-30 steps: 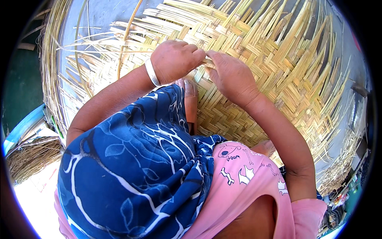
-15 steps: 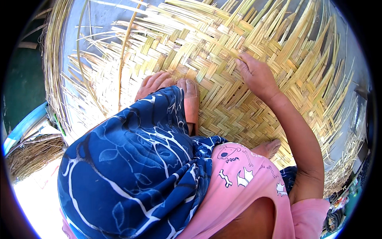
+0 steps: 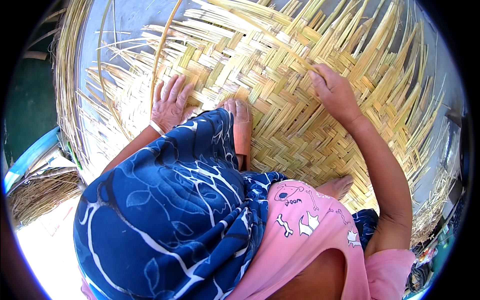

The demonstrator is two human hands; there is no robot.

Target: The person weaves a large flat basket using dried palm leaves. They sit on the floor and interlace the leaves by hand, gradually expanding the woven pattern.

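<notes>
A woven mat of flat yellow-green plant strips (image 3: pixel 295 120) spreads beneath me, its loose ends fanning out at the far and right edges. Pinched in the fingers of my right hand (image 3: pixel 337 95) is the end of a long pale strip (image 3: pixel 270 37), which runs up and leftward above the weave to the top of the view. My left hand (image 3: pixel 171 102) lies palm down at the mat's left part, fingers spread. Beside its fingertips stands a long brownish strip (image 3: pixel 160 52). My foot (image 3: pixel 240 110) rests on the weave just right of that hand.
Another foot (image 3: pixel 343 185) is on the mat nearer me. A blue patterned skirt over my raised knee (image 3: pixel 165 200) fills the lower left. Long strips (image 3: pixel 67 75) lie bundled along the left edge, and a heap of dry strips (image 3: pixel 45 195) sits farther left. Grey floor (image 3: pixel 135 22) shows beyond.
My left hand has moved left, away from my foot, and its fingers have spread. My right hand has shifted slightly right, drawing the pale strip along with it.
</notes>
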